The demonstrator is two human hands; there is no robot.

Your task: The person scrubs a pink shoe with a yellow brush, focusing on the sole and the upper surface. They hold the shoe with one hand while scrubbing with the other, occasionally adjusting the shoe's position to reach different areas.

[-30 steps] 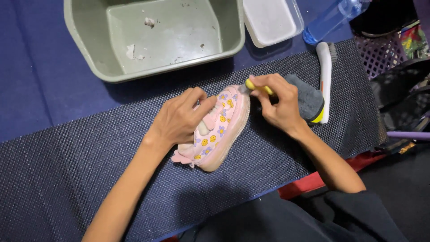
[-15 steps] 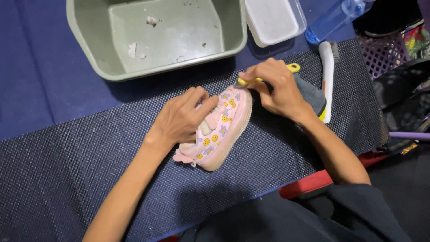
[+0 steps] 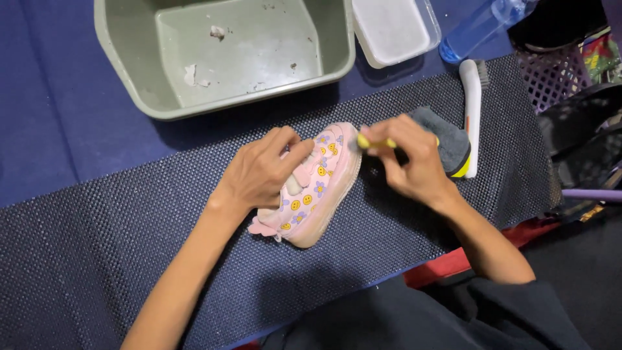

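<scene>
Scrubbing is the step in hand: left hand (image 3: 262,175) clamps the shoe (image 3: 311,194) mid-frame, right hand (image 3: 411,162) grips a yellow brush (image 3: 376,142) at its toe; next, firm, short strokes.

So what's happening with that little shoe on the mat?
A person is working on a small pink child's shoe with smiley-face and flower prints, which lies on a dark textured mat. The left hand steadies the shoe from above, while the right hand presses a small yellow-handled tool against its toe end. Behind it are a grey folded cloth, a white brush and an empty green plastic basin.
</scene>
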